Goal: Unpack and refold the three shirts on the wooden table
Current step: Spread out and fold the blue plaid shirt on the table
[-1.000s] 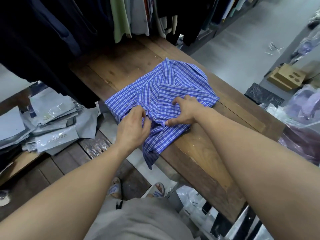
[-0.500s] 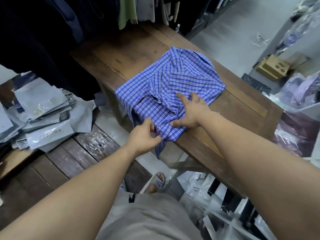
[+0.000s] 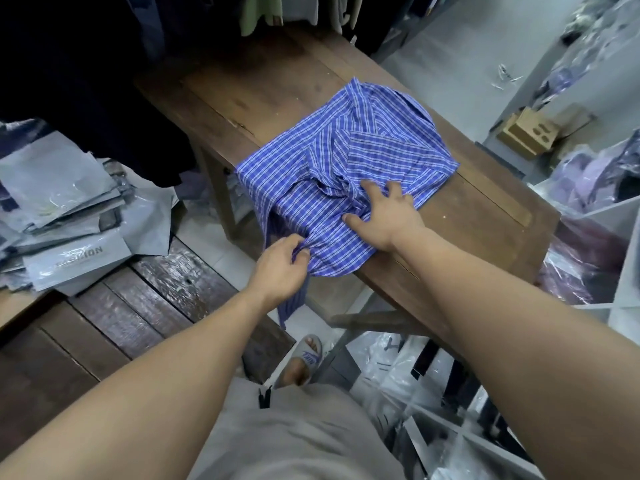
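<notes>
The left hand (image 3: pixel 281 268) pinches the near hem of the blue-and-white checked shirt (image 3: pixel 349 157). At its two o'clock the right hand (image 3: pixel 386 216), splayed wide, presses flat on it. The shirt lies on the dark wooden plank table (image 3: pixel 270 84), overhanging the near edge. I'd pull the hem taut before folding.

The person wears a light grey-beige lower garment (image 3: pixel 294 441) of soft, plain cloth, with a black drawstring end (image 3: pixel 264 398) at the waist. One foot shows in a grey slide sandal (image 3: pixel 308 355), its strap lettered in blue. Both forearms are bare down to the left hand (image 3: pixel 280 268) and right hand (image 3: pixel 388 220).
</notes>
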Demonstrator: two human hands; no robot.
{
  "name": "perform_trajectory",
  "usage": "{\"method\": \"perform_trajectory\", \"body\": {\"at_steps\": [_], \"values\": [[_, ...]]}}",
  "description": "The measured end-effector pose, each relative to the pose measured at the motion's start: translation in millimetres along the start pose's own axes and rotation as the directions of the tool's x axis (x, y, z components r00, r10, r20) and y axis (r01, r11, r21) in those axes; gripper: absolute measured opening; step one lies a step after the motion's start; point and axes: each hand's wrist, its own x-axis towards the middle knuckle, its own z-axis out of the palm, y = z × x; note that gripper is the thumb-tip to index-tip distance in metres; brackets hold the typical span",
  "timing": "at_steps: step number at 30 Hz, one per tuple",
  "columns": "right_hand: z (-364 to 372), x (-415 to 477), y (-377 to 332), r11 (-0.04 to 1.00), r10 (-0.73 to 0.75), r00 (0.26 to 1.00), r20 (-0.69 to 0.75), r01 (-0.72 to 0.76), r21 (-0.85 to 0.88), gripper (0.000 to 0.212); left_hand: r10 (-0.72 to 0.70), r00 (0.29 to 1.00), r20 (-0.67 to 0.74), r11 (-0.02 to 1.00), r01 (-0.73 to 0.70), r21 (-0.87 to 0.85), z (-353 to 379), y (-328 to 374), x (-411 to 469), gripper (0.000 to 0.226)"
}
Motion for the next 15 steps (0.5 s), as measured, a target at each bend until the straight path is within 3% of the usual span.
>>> {"method": "perform_trajectory", "body": {"at_steps": [5,7,10,15], "values": [[-1,0,-5,0.98,-0.069,0.989,-0.128,0.043,-0.197,0.075,-0.04,0.997,0.068,0.994,0.032,0.107,-5,-5,1,0.005],[0,-2,-5,0.961,-0.155,0.971,-0.183,0.106,-0.255,0.071,-0.087,0.983,0.16,0.996,0.085,0.02,-4,-2,3,0.01],[1,-3,-2,0.967,-0.204,0.962,-0.179,0.17,-0.188,0.063,-0.135,0.935,0.328,0.97,0.192,-0.149,-2,11,6,0.03],[-3,-4,1,0.979,-0.178,0.977,-0.12,0.163,-0.118,0.064,-0.142,0.889,0.435,0.97,0.213,-0.119,3,22,13,0.035]]}}
